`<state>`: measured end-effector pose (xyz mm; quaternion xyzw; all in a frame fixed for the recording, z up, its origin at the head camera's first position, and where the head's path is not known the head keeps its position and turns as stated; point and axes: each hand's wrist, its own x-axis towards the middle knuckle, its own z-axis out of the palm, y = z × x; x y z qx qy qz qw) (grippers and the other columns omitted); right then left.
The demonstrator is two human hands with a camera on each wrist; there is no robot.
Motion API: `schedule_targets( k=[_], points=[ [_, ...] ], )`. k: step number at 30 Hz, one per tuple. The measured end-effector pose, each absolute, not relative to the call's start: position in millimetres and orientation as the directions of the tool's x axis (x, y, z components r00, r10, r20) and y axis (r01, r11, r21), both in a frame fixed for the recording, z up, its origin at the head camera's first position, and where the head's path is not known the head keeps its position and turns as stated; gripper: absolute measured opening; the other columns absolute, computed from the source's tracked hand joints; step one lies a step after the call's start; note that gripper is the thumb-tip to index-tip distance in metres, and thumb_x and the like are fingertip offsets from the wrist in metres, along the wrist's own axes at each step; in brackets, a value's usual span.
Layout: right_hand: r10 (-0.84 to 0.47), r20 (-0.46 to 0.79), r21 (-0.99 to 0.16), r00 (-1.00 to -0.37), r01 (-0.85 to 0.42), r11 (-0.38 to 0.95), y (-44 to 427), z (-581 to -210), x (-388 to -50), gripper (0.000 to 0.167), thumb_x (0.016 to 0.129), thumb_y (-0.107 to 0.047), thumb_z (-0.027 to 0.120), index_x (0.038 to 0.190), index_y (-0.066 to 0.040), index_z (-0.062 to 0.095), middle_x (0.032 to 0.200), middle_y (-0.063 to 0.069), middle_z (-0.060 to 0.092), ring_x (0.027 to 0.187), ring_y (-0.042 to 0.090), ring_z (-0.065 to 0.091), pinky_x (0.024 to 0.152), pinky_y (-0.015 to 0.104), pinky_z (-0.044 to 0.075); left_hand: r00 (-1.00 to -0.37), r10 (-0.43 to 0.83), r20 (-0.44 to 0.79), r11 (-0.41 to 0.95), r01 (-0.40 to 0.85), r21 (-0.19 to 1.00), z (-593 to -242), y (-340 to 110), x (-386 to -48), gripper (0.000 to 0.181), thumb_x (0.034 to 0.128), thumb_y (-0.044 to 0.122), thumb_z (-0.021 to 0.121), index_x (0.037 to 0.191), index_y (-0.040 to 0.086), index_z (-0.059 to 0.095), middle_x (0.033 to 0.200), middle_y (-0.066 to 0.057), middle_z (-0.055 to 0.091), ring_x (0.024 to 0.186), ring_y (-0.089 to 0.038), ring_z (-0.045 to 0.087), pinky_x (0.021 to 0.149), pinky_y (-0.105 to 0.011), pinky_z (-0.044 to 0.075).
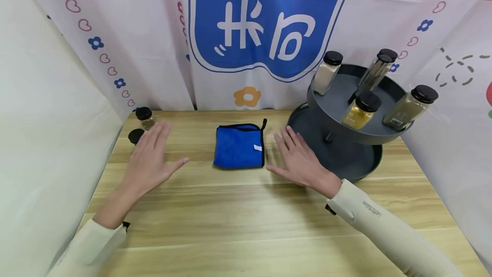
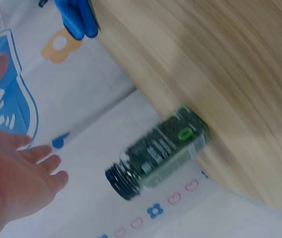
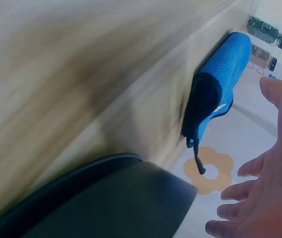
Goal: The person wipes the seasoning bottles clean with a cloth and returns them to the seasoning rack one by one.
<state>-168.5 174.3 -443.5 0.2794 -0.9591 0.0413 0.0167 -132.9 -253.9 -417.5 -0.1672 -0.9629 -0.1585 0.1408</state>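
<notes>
Head view, and both hands are out over the table (image 1: 230, 234) with nothing in their grasp. The left hand (image 1: 147, 163) has straight fingers, thumb swung well apart, near two black-capped jars (image 1: 144, 113). The right hand (image 1: 301, 157) comes in beside the two-tier tray (image 1: 340, 99), fingers straight, thumb out. Between them lies the blue cloth (image 1: 238, 148) on the table, nearer the right hand! It's folded, presumably for compactness: almost square, slightly longer left to right, its black loop (image 1: 264, 125) pointing from the far right corner towards the backdrop. Several jars stand up on the tray's top tier, likely spread out for easy reach.

Over to the left wrist: a jar stands upright on its base, long axis vertical, the hand's fingers clear of it.

Right wrist now: the cloth's folded end shows, loop towards the backdrop, fingers slightly spread and not touching it.
</notes>
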Motion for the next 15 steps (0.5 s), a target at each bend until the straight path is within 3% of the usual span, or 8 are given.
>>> schedule_targets(
  k=[8,15],
  points=[
    [-0.508,0.093,-0.061,-0.856,-0.514,0.856,189.1,-452.8,-164.5,0.103,0.097,-0.066,0.065,0.164,0.003,0.029,0.171,0.027,0.023,0.160,0.041,0.019,0.125,0.059,0.027,-0.883,0.133,0.449,0.861,0.327,0.389,-413.7,-286.1,-136.4,0.125,0.0738,0.022,0.097,0.166,-0.004,0.017,0.170,-0.031,0.021,0.155,-0.052,0.022,0.126,-0.062,0.018],
    [-0.464,0.050,-0.072,-0.884,-0.467,0.881,199.7,-459.0,-160.3,0.105,0.099,-0.066,0.062,0.166,0.003,0.021,0.172,0.026,0.019,0.161,0.040,0.016,0.126,0.057,0.023,-0.963,-0.059,0.262,0.789,0.116,0.603,-420.3,-316.1,-136.3,0.129,0.0799,0.025,0.095,0.169,0.002,0.005,0.171,-0.033,0.014,0.155,-0.055,0.016,0.121,-0.072,0.019]
  ],
)
